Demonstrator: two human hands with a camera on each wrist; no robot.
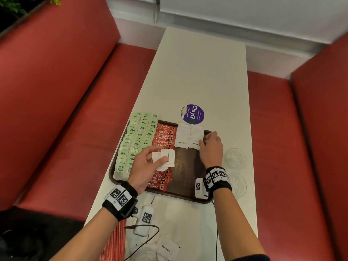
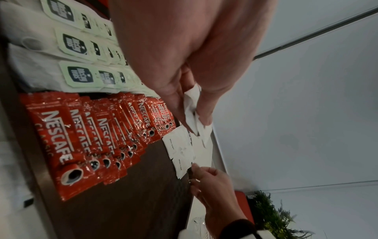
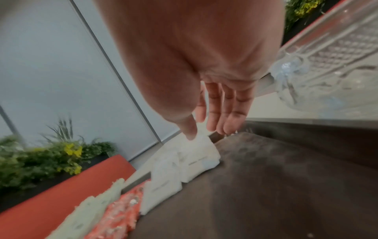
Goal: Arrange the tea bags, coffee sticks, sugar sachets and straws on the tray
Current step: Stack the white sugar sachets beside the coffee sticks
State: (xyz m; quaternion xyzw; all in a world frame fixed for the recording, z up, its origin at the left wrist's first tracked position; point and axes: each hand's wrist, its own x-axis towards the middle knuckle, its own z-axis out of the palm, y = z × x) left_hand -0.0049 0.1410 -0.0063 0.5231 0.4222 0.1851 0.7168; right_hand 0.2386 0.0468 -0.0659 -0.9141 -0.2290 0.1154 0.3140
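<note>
Left hand [image 1: 146, 164] pinches flat, square paper sugar packets [image 1: 163, 159]; right hand [image 1: 211, 147], fingers straight (holding nothing), touches those on the tray [image 1: 188, 193].

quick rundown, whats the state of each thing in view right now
tray: flat on table, right part bare
tea bags: in rows on tray
coffee sticks: overlapped in a column
placed sugar sachets: at tray's far end
left hand: holding sugar sachets
right hand: open, touching placed sachets
glass dishes: empty, beside tray
</note>
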